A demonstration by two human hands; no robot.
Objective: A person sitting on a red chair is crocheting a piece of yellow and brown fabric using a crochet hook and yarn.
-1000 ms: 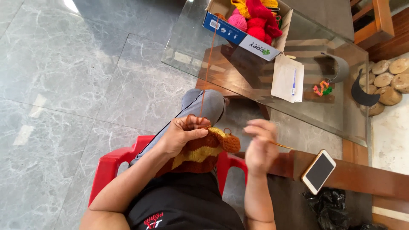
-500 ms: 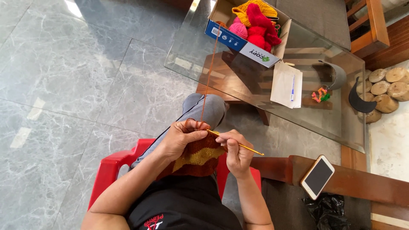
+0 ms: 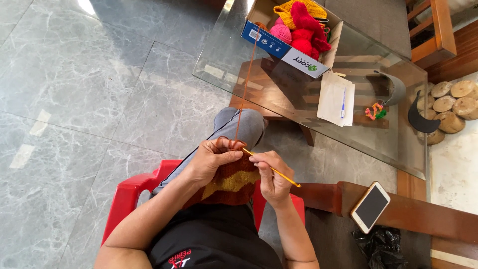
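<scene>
Now my right hand (image 3: 271, 174) pinches the hook (image 3: 271, 170), long axis slanting up-left, tip at the crochet piece (image 3: 226, 182) my left hand (image 3: 211, 159) clamps; yarn (image 3: 246, 84) runs away to the box (image 3: 284, 50).

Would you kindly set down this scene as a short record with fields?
Setting: person seated on a red plastic chair over grey stone floor tiles
Left hand: grips the brown and mustard crocheted piece
Right hand: holds a thin yellow crochet hook, tip at the piece's top edge
Yarn: a brown strand runs up to the cardboard box of red, pink and yellow yarn
Glass table: bears the box, a white paper pad with a blue pen
Nearby: smartphone with dark screen on a wooden ledge
</scene>
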